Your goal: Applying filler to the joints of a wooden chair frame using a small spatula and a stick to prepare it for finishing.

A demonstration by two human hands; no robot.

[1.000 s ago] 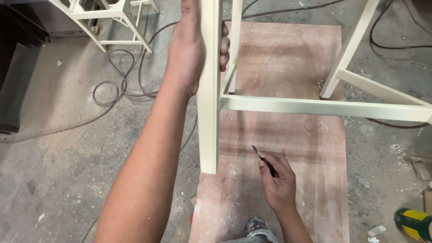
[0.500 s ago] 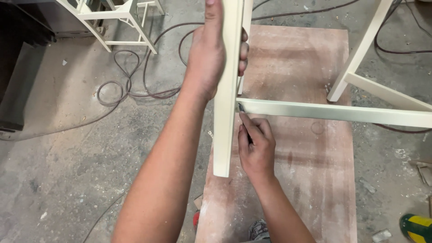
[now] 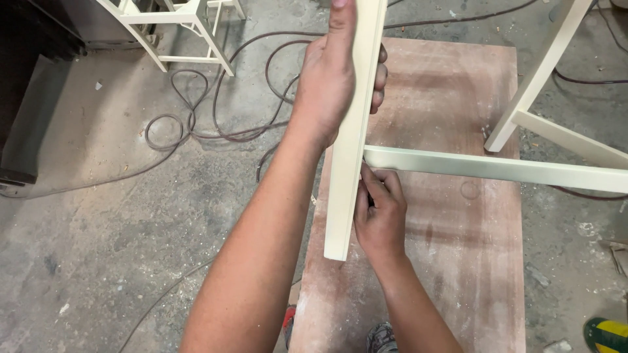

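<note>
- Your left hand (image 3: 333, 85) is wrapping around the upper part of a cream-painted wooden furniture leg (image 3: 352, 140), fingers curling round its far side and the thumb lying flat along the near face, so it is gripping the leg firmly.
- Your right hand (image 3: 379, 212) is pressing against the right side of that leg, just below the joint where a cream-painted wooden crossbar (image 3: 497, 168) is meeting it; the fingers are bunching together, closed, and a sliver of something dark is showing between them, too hidden to identify.
- The leg is running nearly straight toward you, its cut end hanging free above a reddish-brown plywood board (image 3: 458, 261), which is lying flat on the floor and serving as your surface.
- The crossbar is stretching off to the right, joining a second cream-painted leg (image 3: 536, 78) that is slanting up toward the top right corner.
- Pale dust is streaking the board around the frame.
- Black cables (image 3: 216, 111) are looping over the grey concrete floor (image 3: 98, 229) to the left of the board.
- Another cream-painted wooden frame (image 3: 186, 29) is standing at the top left, well apart from your hands.
- A green and yellow object (image 3: 607, 333) is peeking in at the bottom right corner.
</note>
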